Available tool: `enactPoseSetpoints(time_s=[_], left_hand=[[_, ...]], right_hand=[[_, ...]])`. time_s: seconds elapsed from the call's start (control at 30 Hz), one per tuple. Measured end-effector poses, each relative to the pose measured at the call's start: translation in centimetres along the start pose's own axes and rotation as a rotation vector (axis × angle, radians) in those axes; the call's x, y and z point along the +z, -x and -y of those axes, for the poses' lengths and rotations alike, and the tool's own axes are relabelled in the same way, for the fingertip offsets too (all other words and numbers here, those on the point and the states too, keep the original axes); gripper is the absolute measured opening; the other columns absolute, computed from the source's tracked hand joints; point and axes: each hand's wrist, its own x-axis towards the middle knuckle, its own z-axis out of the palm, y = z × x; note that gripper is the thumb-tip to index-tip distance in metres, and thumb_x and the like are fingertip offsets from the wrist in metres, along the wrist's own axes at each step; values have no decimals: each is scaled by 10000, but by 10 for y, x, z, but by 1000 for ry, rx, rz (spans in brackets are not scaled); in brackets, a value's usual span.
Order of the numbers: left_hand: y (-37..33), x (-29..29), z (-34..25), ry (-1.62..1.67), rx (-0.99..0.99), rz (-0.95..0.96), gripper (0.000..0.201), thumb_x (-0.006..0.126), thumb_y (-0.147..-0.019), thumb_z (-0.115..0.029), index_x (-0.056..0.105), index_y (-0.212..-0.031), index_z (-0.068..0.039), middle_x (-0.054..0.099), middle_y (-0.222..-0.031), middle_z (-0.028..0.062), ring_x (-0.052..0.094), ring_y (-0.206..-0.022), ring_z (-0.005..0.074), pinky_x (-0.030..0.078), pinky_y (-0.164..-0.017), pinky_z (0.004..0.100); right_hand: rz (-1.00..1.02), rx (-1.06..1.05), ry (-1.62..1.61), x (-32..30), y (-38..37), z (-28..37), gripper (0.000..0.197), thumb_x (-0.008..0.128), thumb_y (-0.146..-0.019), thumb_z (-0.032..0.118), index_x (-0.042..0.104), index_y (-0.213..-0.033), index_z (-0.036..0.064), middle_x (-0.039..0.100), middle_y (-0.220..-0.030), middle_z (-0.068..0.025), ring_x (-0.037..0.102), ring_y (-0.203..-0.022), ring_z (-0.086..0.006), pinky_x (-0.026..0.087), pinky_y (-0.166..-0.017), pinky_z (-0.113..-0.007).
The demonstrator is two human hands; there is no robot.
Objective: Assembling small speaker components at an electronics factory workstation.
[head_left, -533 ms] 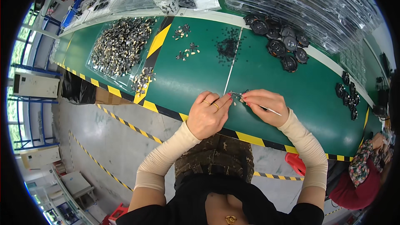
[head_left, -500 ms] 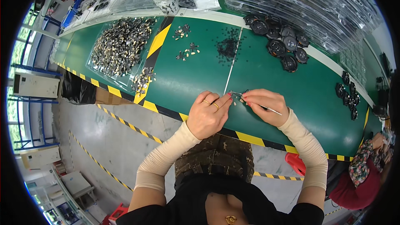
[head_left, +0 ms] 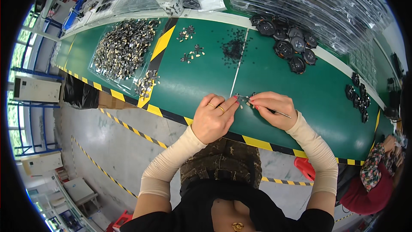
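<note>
At the near side of the green table, my left hand [head_left: 214, 118] is closed, thumb and forefinger pinched at a small part too tiny to make out. Just to its right, my right hand [head_left: 277, 109] grips slim metal tweezers [head_left: 281, 114] like a pen; their tail sticks out behind the fingers. The tips point left and meet the left fingertips. Between and just below the hands lie a few small dark and pale gold pieces [head_left: 241, 106], partly hidden by the fingers. Beyond the hands is a scatter of tiny black parts [head_left: 234, 49].
A clear tray heaped with small black and gold pieces [head_left: 124, 49] sits at left, some spilled beside it [head_left: 147, 83]. Two small clusters [head_left: 193, 53] lie nearer. Round black housings [head_left: 296, 45] and stacked clear plastic trays [head_left: 300, 4] stand far right. Another person's sleeve [head_left: 371, 172] shows at right.
</note>
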Motion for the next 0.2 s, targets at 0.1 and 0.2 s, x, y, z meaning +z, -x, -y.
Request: enactPoseSetpoints(time_s=[0.1, 0.2], left_hand=[[1, 1, 1, -9, 15, 8, 305, 715, -734, -55, 713, -1034, -8, 679, -1153, 63, 580, -945, 229, 465, -904, 393], [2, 3, 3, 14, 2, 14, 326, 715, -741, -64, 710, -1063, -13, 672, -1174, 76, 582, -964, 231, 458, -921, 401]], right_hand=[[-14, 0, -1, -2, -2, 2, 212, 655, -826, -80, 715, -1015, -7, 704, -1053, -138, 706, -883, -248, 570, -740, -310], [-27, 31, -2, -1, -1, 1, 217, 652, -828, -80, 714, -1024, -10, 704, -1058, -138, 705, -887, -245, 570, -740, -309]])
